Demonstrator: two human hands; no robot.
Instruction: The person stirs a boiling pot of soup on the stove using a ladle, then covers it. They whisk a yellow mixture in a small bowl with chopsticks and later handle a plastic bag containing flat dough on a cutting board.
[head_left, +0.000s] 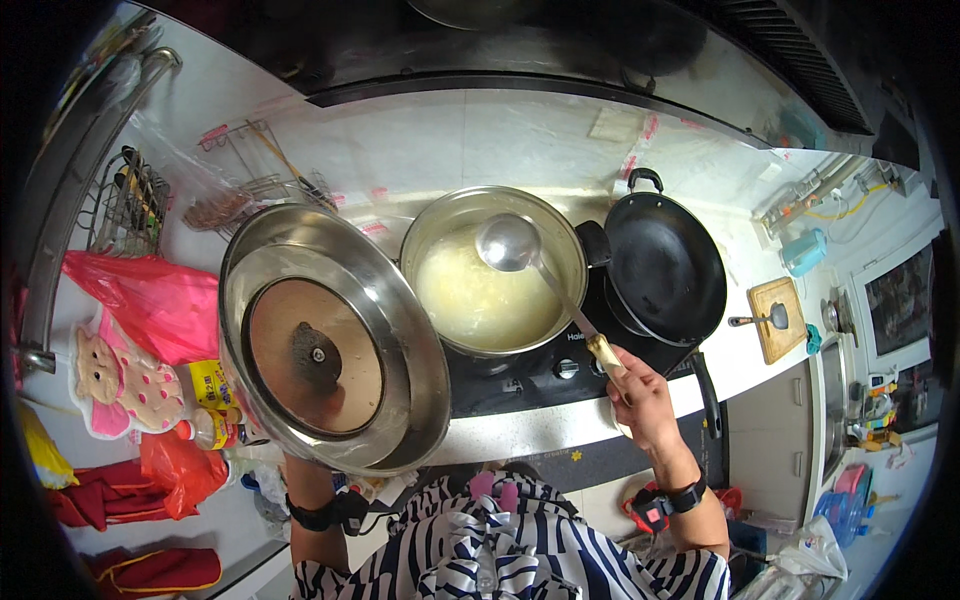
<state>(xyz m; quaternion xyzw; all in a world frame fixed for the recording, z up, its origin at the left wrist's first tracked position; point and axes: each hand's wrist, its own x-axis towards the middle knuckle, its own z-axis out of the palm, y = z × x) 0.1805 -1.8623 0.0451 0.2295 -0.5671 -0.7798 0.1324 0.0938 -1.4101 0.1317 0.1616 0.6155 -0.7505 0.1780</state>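
Note:
My right hand grips the pale handle of a steel ladle. The ladle's bowl is over a deep steel pot, its rounded underside towards me. Cloudy, pale yellow liquid fills part of the pot, which stands on a black gas stove. To the left, a large steel lid with a round glass centre is held up on a tilt, inner face towards me. My left forearm runs up behind it; the hand is mostly hidden, with a blurred shape showing through the glass.
A black wok sits right of the pot, its long handle jutting over the counter's front edge. Farther right, a spatula lies on a wooden board. The range hood hangs above. Bags and bottles crowd the left.

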